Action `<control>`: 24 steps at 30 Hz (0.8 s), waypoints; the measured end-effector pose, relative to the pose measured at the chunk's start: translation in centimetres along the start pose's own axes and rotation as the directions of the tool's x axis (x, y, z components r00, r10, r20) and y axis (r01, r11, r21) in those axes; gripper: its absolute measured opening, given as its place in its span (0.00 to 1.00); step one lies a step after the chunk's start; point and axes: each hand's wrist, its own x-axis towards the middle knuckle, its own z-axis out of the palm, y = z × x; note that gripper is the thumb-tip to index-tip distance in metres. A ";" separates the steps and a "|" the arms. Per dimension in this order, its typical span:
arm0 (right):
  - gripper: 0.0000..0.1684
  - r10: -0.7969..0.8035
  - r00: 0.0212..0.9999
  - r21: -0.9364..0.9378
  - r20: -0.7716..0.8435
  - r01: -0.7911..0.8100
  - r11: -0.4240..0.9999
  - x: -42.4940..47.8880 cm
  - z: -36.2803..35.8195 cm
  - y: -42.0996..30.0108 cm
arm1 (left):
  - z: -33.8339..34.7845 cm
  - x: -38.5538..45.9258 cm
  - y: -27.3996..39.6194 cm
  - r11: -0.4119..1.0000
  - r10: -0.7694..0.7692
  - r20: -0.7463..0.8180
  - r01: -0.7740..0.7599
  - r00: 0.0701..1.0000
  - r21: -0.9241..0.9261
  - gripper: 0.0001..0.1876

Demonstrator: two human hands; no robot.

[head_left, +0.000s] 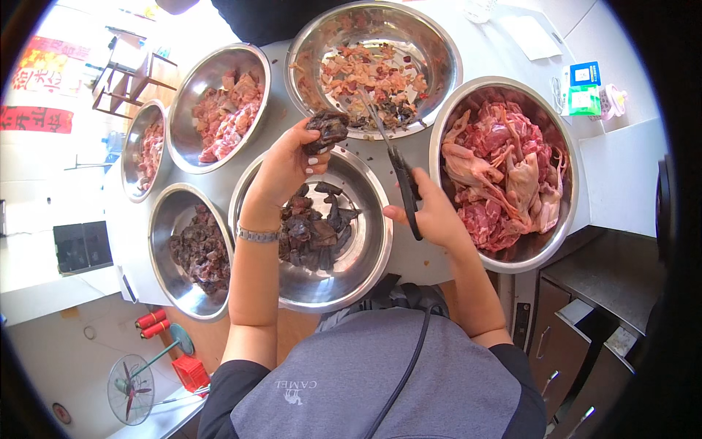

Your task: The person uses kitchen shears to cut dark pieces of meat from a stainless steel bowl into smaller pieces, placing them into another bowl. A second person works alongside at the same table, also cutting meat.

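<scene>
My left hand (299, 156) grips a dark piece of meat (327, 131) above the far rim of a steel bowl (370, 263) that holds more dark pieces (318, 230). Black-handled scissors (405, 186) are in my right hand (433, 211), their blades pointing away over the near rim of a large steel basin (444, 49). Pale, reddish and dark scraps (373, 77) lie in that basin. The blades do not touch the meat in my left hand. Beside my right hand, another steel bowl (573, 219) holds raw, skinned-looking poultry and red meat (510, 164).
On the left stand two steel bowls of pale pink cut meat (233, 115) (151, 153) and one of dark cut meat (203, 252). Small packages (584, 90) and a white sheet (529, 37) lie at the back right. Someone in dark clothing (258, 19) is across the table.
</scene>
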 end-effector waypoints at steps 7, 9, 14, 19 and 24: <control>0.42 -0.389 0.914 -0.556 -0.114 0.266 0.788 1.2 -1.5 -3.1 | 0.7 -0.9 0.3 0.995 0.016 -0.080 -0.007 0.997 0.103 0.22; 0.43 -0.438 0.893 -0.602 -0.102 0.295 0.742 1.5 -1.4 -3.1 | 1.3 -1.3 0.2 0.990 0.018 -0.173 0.007 0.985 0.140 0.24; 0.45 -0.483 0.871 -0.658 -0.090 0.312 0.685 1.8 -1.3 -3.3 | 0.9 -1.4 0.1 0.993 0.036 -0.002 -0.036 0.999 0.114 0.27; 0.46 -0.528 0.843 -0.667 -0.099 0.337 0.664 1.8 -0.9 -2.8 | 0.6 -1.4 -0.3 0.999 0.053 0.091 -0.054 0.994 0.007 0.27; 0.42 -0.523 0.848 -0.639 -0.088 0.354 0.682 1.8 0.0 -2.2 | 0.5 -1.1 -0.8 0.995 0.073 0.169 -0.060 0.983 -0.083 0.28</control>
